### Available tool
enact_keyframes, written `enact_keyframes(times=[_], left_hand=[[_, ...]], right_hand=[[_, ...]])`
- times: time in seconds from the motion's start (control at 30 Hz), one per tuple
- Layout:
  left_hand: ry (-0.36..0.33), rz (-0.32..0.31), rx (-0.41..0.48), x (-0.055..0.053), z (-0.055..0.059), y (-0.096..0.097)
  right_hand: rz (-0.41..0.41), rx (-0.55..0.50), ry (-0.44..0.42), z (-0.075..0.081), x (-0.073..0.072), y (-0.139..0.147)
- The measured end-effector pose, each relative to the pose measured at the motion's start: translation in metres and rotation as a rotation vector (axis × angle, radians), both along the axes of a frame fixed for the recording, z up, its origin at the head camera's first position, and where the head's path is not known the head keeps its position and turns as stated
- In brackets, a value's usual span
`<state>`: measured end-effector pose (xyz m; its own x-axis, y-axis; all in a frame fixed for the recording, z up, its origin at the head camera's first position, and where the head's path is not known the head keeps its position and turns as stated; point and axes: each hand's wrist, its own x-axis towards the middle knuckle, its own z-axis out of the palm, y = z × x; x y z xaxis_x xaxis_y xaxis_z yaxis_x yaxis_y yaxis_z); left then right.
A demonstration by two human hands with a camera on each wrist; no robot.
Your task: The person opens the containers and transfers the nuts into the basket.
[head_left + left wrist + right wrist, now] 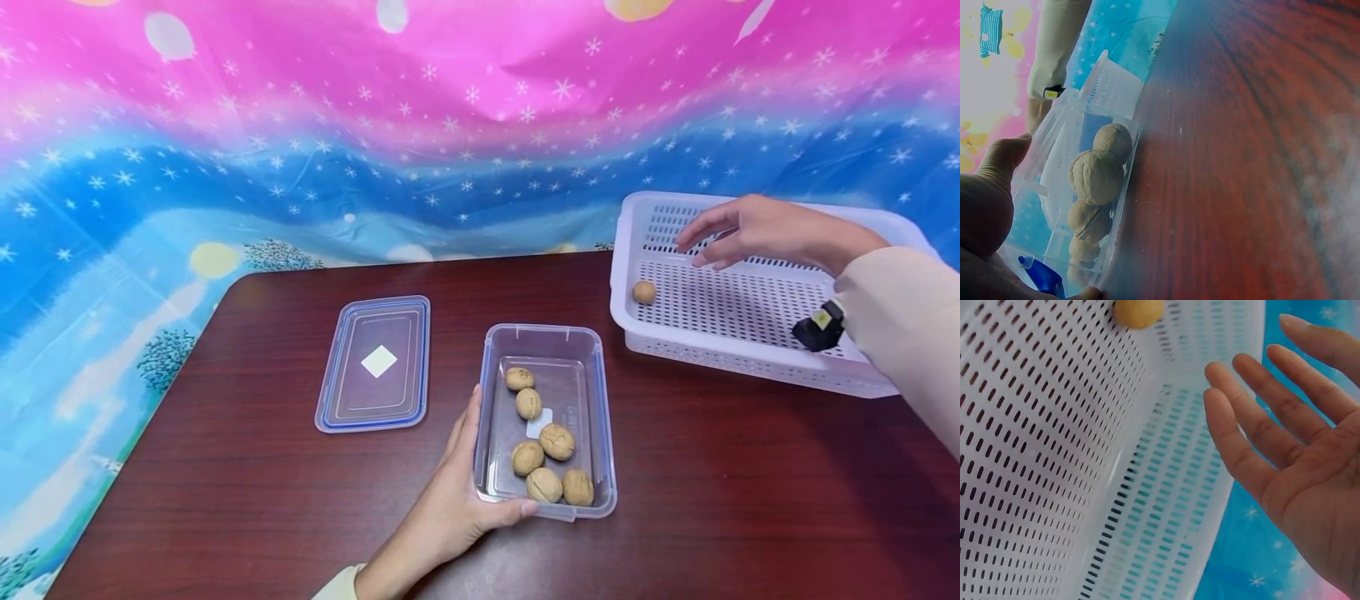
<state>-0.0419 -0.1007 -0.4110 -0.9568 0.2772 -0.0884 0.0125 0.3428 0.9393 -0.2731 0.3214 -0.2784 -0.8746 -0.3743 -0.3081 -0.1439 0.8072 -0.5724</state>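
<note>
A clear plastic container (604, 417) stands on the table with several walnuts (557, 442) inside, most of them towards its near end. My left hand (467, 500) grips the container at its near left corner, thumb over the near rim and fingers along the left wall. Above the white perforated basket (750, 354) hovers my right hand (772, 232), its fingers loosely bent and holding nothing. One walnut (643, 292) lies at the basket's left end, below and left of the right hand. In the right wrist view the palm (1316, 469) shows bare, apart from the walnut (1139, 311).
Left of the container, a clear lid (375, 367) with a blue seal and a pale diamond-shaped sticker lies flat on the dark red table (225, 467). A patterned pink and blue cloth (450, 125) hangs behind the table. A black wrist device (819, 327) sits on the right sleeve.
</note>
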Motion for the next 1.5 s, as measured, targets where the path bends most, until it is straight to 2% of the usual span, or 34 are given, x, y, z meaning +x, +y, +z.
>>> enact_keyframes(times=[0.27, 0.47, 0.67, 0.93, 1.1, 1.23, 1.33, 1.5], left_hand=[[-0.002, 0.004, 0.002, 0.000, 0.000, -0.001], [0.001, -0.004, 0.000, 0.000, -0.001, -0.001], [0.003, -0.010, -0.001, 0.000, 0.000, 0.000], [-0.001, -0.008, -0.002, 0.000, 0.000, -0.001], [0.001, -0.010, -0.003, 0.000, -0.001, -0.001], [0.011, -0.013, -0.005, 0.000, -0.001, -0.001], [0.014, -0.012, -0.010, 0.000, -0.001, -0.002], [0.009, -0.009, -0.016, 0.000, -0.001, -0.001]], right_hand=[[0.001, 0.012, 0.096, 0.009, 0.021, -0.006], [-0.065, -0.029, 0.133, 0.012, 0.049, -0.010], [-0.125, -0.068, 0.203, 0.008, 0.075, -0.020], [-0.196, -0.099, 0.270, 0.000, 0.097, -0.037], [-0.234, -0.167, 0.280, -0.007, 0.109, -0.050], [-0.213, -0.251, 0.295, -0.013, 0.116, -0.066], [-0.160, -0.310, 0.315, -0.017, 0.119, -0.078], [-0.079, -0.339, 0.304, -0.023, 0.122, -0.096]])
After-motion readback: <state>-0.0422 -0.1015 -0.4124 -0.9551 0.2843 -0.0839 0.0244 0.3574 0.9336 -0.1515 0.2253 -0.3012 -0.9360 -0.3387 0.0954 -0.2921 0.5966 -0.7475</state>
